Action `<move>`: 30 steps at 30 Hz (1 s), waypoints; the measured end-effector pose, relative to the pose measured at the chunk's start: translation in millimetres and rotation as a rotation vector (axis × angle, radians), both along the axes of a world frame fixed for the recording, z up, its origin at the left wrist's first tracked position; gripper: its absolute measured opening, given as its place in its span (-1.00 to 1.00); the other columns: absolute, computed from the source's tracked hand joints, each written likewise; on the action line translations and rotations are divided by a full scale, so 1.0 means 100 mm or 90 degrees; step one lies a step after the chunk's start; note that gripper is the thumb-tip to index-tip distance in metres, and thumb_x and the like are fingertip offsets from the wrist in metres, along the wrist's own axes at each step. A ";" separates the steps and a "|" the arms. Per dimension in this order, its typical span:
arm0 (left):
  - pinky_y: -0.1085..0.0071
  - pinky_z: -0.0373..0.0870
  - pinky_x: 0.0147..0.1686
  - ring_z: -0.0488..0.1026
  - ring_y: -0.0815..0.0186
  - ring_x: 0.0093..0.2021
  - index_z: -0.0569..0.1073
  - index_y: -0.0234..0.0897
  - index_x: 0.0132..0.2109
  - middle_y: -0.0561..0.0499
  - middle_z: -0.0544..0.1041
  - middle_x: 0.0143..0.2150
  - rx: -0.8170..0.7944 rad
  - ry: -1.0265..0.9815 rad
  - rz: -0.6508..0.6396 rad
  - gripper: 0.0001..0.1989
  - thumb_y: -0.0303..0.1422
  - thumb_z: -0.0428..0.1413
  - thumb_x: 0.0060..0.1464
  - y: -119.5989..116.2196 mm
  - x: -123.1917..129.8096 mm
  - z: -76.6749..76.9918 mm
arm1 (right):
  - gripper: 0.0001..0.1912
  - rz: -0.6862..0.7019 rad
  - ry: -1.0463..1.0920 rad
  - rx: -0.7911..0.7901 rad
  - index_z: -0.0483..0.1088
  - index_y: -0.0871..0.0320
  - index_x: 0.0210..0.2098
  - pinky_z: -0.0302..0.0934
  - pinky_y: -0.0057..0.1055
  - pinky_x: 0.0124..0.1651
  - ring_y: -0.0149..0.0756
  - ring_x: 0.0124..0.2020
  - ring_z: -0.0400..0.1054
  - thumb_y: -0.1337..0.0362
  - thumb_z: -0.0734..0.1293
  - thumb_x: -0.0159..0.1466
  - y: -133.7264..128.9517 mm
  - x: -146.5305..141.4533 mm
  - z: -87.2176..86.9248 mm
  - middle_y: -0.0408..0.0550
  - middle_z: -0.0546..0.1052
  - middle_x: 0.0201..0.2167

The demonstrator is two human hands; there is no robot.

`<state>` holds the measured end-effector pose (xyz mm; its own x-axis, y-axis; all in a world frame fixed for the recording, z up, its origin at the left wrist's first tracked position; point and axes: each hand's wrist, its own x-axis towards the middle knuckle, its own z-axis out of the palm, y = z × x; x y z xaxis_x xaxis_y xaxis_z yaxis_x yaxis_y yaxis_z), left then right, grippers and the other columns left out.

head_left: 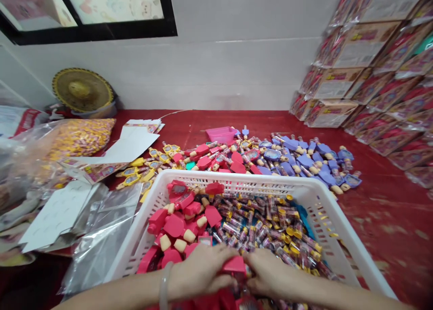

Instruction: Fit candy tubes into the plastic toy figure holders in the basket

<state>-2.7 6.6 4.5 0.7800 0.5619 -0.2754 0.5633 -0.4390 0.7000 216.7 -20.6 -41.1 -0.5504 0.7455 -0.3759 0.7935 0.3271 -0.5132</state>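
Observation:
My left hand (203,267), a pale bangle at its wrist, is closed on a red plastic piece (235,266) low over the front of a white basket (237,178). Close on the other side of that piece is my right hand (265,270), its fingers curled down; what lies in them is hidden. Inside the basket, similar red pieces with beige caps (174,226) fill the left side. Small clear tubes with yellow caps (270,220) fill the middle and right.
Behind the basket lie yellow pieces (131,179), more red pieces (238,163) and purple pieces (304,159) on the red table (389,229). White cards (128,143) and clear bags (104,247) are at left, beside a filled bag (81,136). Packaged goods (345,82) are stacked at right.

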 end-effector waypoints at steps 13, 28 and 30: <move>0.43 0.22 -0.44 0.46 0.20 -0.34 0.42 -0.16 -0.12 0.02 0.53 -0.30 -0.024 0.062 -0.006 -0.70 -0.16 0.16 0.00 -0.04 -0.07 0.03 | -0.66 0.073 -0.086 0.126 0.40 0.16 -0.19 -0.10 -0.43 -0.51 -0.21 -0.46 0.42 0.38 0.31 0.00 -0.20 -0.04 -0.01 -0.03 0.57 -0.41; 0.16 0.30 0.02 0.40 0.10 0.01 0.25 -0.23 0.18 -0.15 0.46 0.03 0.286 0.060 -0.145 -0.52 -0.15 0.04 0.18 -0.04 -0.07 -0.37 | -0.34 -0.361 0.524 -0.101 -0.02 0.10 0.28 0.29 -0.32 -0.33 -0.26 -0.36 0.41 0.02 0.20 0.27 0.67 0.32 0.23 0.03 0.47 -0.13; 0.18 0.36 -0.08 0.47 0.10 -0.11 0.36 -0.28 0.06 -0.16 0.51 -0.11 0.260 0.080 -0.232 -0.57 -0.08 -0.03 0.20 -0.14 -0.07 -0.47 | -0.37 -0.198 0.370 -0.076 0.08 0.07 0.24 0.30 -0.28 -0.24 -0.20 -0.26 0.41 0.05 0.25 0.23 0.52 0.26 0.05 0.06 0.45 -0.08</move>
